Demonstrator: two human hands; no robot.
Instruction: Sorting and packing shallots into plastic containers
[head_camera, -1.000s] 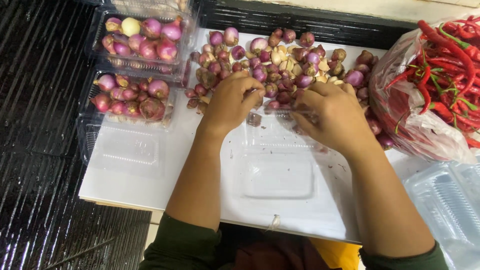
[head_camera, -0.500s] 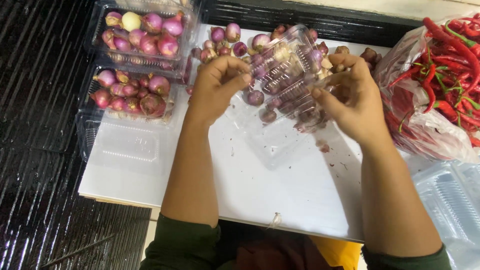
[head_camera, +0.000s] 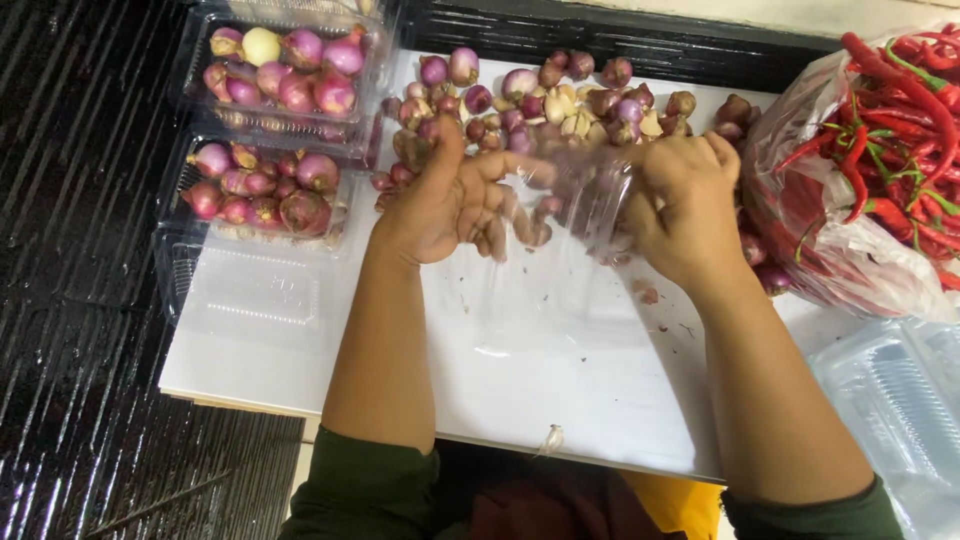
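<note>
Left hand (head_camera: 450, 205) and right hand (head_camera: 685, 205) fingers curled, gripping a clear plastic container (head_camera: 575, 190), above loose shallots (head_camera: 520, 100), white board (head_camera: 560, 380), dark ribbed floor (head_camera: 70, 250)

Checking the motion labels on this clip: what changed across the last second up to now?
Both hands, left hand and right hand, rose off the white board, lifting the clear plastic clamshell container from the board up before the loose pile of small red shallots. It is motion-blurred now. Unchanged: the two filled clear shallot trays at left and the clear bag of red chillies at right.
</note>
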